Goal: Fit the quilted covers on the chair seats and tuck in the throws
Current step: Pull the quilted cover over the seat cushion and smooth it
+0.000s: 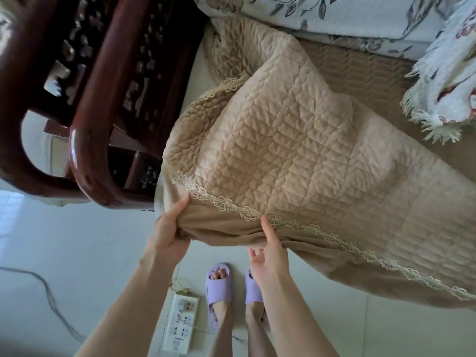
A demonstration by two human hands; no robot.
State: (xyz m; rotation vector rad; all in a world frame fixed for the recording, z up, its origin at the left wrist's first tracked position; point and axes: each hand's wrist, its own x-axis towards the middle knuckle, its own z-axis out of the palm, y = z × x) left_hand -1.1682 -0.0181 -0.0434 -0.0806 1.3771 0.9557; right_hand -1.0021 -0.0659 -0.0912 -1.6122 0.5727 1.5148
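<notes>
A beige quilted cover (296, 150) with a lace trim lies bunched over the seat, its plain skirt hanging past the front edge. My left hand (170, 230) grips the skirt's corner fold just below the lace, thumb on top. My right hand (269, 249) pinches the skirt a little to the right, thumb on the fabric and fingers curled under its hem. A white fringed throw (448, 81) lies at the seat's right side. A floral quilted cover (334, 14) lies along the back.
A dark carved wooden armrest (90, 104) rises at the left, close to my left hand. On the pale tiled floor are a white power strip (181, 323), a grey cable (51, 300), and my feet in purple slippers (219, 292).
</notes>
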